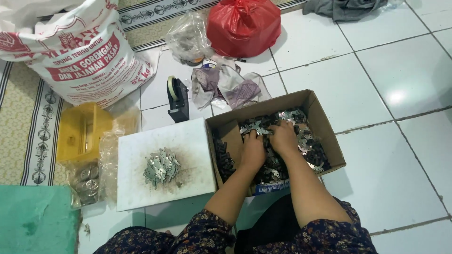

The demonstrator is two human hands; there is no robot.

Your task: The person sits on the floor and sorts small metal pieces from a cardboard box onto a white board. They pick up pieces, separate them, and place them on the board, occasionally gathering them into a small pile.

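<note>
Both forearms reach fwd from the bottom edge of the view into an open cardboard box (325, 124) on the white tiled floor (400, 70). Left hand (253, 151) and right hand (284, 138) lie palm-down, side by side and touching, on the heap of small metal plates (308, 146) filling the box. Fingers of both hands are curled down into the pieces, tips buried, so can't tell if they're gripping any. Wrists about level, elbows bent back toward the lap; dark floral sleeves (207, 233) at the bottom edge.

Just left of the box, touching its left wall, a white board (136, 188) lies flat on the floor w/ a small pile of plates (161, 167) near its centre. Behind the board's far edge: black tape dispenser (178, 99). Off the board's left edge: yellow plastic holder (82, 131), and a clear bag of round metal parts (86, 181). Further back, a white printed sack (80, 51) and a red plastic bag (242, 26).
</note>
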